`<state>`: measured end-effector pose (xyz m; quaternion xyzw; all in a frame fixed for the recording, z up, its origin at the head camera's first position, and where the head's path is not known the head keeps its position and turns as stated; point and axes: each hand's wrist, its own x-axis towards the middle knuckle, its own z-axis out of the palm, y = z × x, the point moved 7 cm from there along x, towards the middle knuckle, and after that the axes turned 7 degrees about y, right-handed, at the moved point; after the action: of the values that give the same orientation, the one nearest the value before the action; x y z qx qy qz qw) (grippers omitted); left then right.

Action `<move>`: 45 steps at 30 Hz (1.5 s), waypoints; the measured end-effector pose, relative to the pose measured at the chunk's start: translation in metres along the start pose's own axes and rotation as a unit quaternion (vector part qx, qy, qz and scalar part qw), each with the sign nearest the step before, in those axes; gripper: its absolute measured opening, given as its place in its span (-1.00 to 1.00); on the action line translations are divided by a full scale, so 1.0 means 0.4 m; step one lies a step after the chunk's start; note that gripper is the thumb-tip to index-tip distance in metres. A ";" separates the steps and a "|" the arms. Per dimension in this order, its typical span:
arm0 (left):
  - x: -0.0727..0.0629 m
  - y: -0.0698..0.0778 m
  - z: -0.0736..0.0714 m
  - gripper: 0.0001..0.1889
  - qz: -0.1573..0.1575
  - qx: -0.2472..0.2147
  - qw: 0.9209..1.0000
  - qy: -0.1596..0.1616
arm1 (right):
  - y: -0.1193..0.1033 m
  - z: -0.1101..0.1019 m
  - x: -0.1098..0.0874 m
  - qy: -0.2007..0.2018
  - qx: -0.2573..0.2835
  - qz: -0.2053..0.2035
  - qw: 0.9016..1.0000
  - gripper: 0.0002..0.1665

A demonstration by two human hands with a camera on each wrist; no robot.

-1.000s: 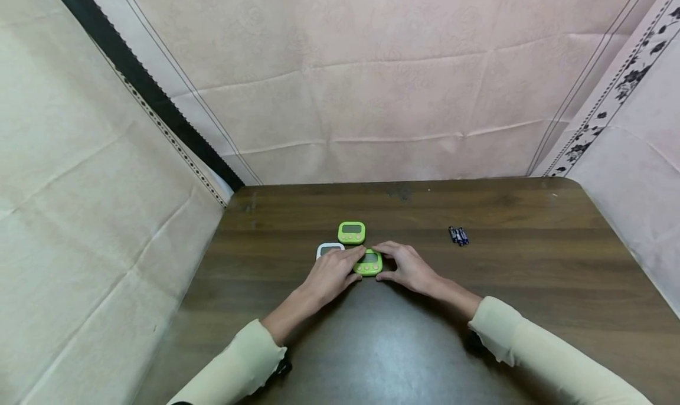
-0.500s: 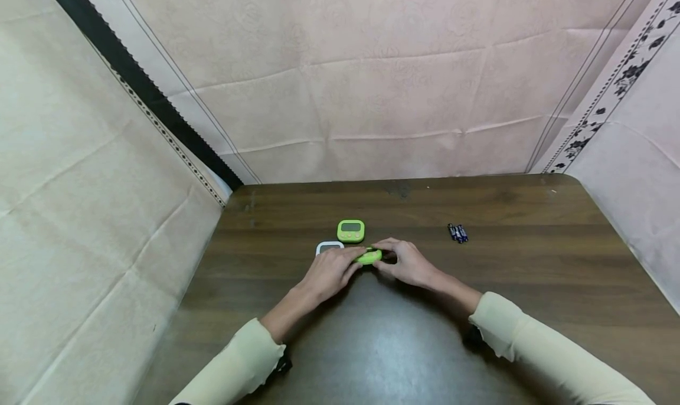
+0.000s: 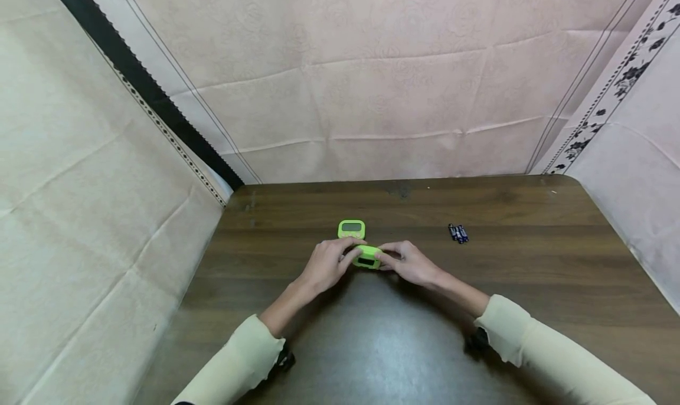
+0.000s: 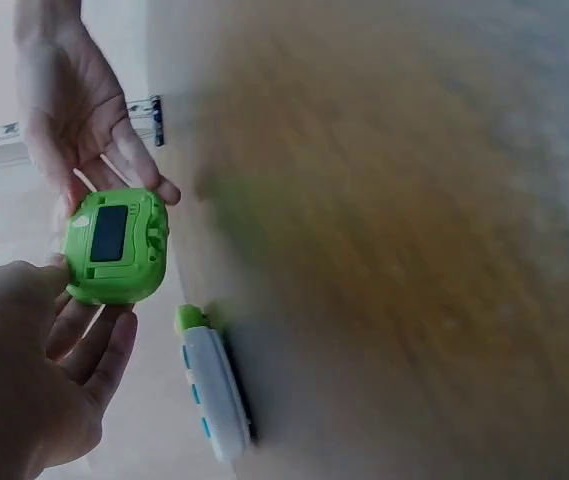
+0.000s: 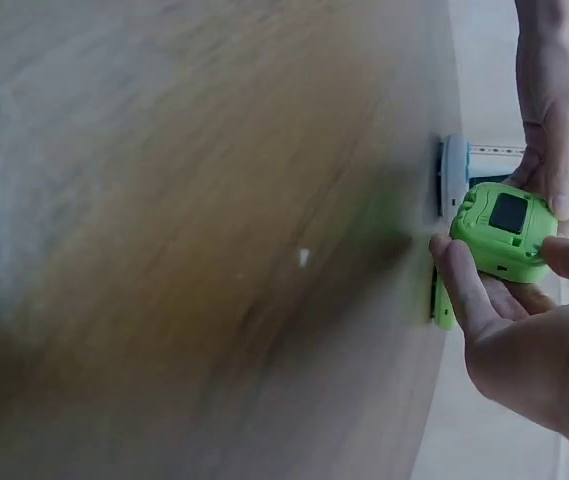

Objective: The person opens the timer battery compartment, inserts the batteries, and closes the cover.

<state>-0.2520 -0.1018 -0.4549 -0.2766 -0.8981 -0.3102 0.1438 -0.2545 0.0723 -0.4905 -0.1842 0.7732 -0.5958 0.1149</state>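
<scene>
Left wrist view: a lime-green rounded-square plastic device [image 4: 116,247] is held up off the tabletop, its moulded back showing a smooth black rectangular panel [image 4: 109,233], with small ridges and notches along one edge. The person's left hand [image 3: 325,266] pinches one side, thumb on the near face and fingers behind it. Their right hand [image 3: 417,267] grips the opposite side, fingers and thumb bent around the casing, so it sits squarely between the two.

Just beyond it on the table lies a second lime-green rounded-square device with a grey screen [image 3: 351,228]. I can see that screen from the head view, while both wrist views catch this one only edge-on. A white plastic device with blue buttons [image 4: 216,392] appears in the wrist views but is hidden behind the left hand from the head.

Well off to the right, slim dark-blue cylindrical batteries [image 3: 458,234] lie bunched together. Under everything runs the brown wood-grained table [image 3: 425,340], glossy where light hits it; behind hangs creased pale cloth [image 3: 340,92], with a dark floral border [image 3: 629,77] at right.
</scene>
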 end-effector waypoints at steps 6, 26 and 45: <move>0.014 -0.003 -0.003 -0.81 -0.042 -0.069 0.997 -0.004 | -0.021 0.000 -0.007 0.004 0.010 -0.006 1.000 -0.65; 0.014 0.008 -0.008 -0.64 -0.158 -0.350 0.923 0.042 | -0.085 -0.029 -0.048 0.123 0.156 0.057 0.978 -0.67; 0.006 0.018 -0.007 -0.64 -0.196 -0.352 0.913 0.068 | -0.096 -0.038 -0.070 0.142 0.115 0.025 0.983 -0.56</move>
<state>-0.2495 -0.0980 -0.4484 -0.1062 -0.7551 -0.6461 0.0339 -0.2294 0.0889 -0.4506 -0.0635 0.7121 -0.6981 0.0390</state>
